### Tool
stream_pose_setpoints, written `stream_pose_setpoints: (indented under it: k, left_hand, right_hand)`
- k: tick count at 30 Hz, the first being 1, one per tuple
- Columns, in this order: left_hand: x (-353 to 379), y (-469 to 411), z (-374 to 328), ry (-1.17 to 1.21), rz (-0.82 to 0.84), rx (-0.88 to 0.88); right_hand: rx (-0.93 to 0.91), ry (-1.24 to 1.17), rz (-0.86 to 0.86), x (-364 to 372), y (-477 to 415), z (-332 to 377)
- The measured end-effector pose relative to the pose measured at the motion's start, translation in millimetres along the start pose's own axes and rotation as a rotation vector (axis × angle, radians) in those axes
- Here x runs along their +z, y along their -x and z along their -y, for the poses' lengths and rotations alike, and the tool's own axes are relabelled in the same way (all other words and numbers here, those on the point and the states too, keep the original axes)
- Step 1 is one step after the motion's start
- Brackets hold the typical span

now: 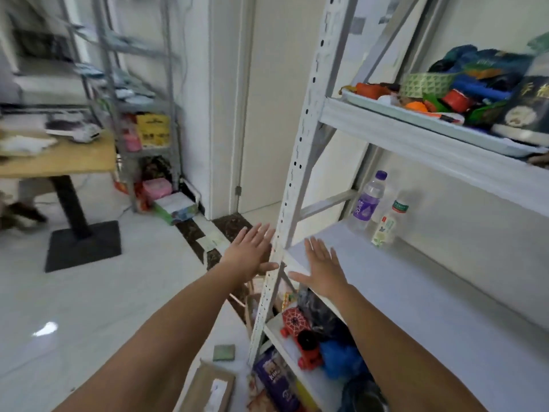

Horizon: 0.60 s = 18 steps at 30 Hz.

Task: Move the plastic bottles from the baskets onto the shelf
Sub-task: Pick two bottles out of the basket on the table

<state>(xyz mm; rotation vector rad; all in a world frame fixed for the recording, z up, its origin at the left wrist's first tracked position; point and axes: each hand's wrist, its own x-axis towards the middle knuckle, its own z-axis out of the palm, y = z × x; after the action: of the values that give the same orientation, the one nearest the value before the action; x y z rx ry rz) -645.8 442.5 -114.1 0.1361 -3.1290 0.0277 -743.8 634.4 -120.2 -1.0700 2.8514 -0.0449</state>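
**While both hands are empty, two bottles already stand on the shelf**

At far left, blurred, a wooden table stands on a pale tiled floor, with a grey rack of boxes behind it. Toward the middle, a person's two bare arms reach forward. The left hand is flat, fingers straight and spread, holding nothing. It is just left of a white metal post at the front corner of the shelving. The right hand, just right of that post, is also flat and spread and holds nothing. It is over the front left corner of the middle shelf; whether it touches the board cannot be told.

Further right, at the back left of that shelf, two plastic bottles stand upright and close together. One is a clear bottle with a purple cap. The other is a smaller bottle with a green cap, just to its right and nearer the front. On the level above sits a tray heaped with colourful toys. On the level below lies a red toy among other clutter.

Judging by this, the task is partly done, with two bottles placed. No basket can be plainly made out, and no other bottles are in view, so how many remain cannot be told. The empty hands suggest a pause between trips.
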Motion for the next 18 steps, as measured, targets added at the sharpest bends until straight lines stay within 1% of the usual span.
stream_pose_setpoints:
  k: [3,4,5,7,8,10,13,18]
  left_hand:
    - [-3.2,76.9,41.1,0.023,0.007,-0.229]
    - [-6.4,120.2,58.2,0.029,0.005,-0.347]
    - [-8.2,152.4,72.2,0.021,0.006,-0.421]
    - [-8.8,188.9,94.7,0.014,0.000,-0.495]
    - [-10.9,217.8,105.4,0.000,0.002,-0.559]
    - [-18.9,295.8,126.6,-0.006,-0.017,-0.756]
    - [-12.1,422.1,151.3,-0.039,-0.031,-0.985]
    - [-11.9,615.0,145.1,-0.050,-0.049,-1.366]
  right_hand:
    - [-0.210,0.002,0.003,4.6,-2.9,72.3]
    - [-0.321,0.011,0.019,6.6,0.9,112.5]
    - [-0.403,0.017,0.017,8.5,3.7,143.7]
    - [-0.468,-0.010,0.006,5.0,6.5,187.4]
    - [-0.535,-0.005,-0.004,3.8,10.1,216.6]
    - [-0.718,-0.003,-0.017,4.6,24.4,290.2]
    - [-0.962,-0.046,-0.013,7.2,67.8,406.0]
    - [-1.312,-0.041,0.021,29.0,169.2,563.4]
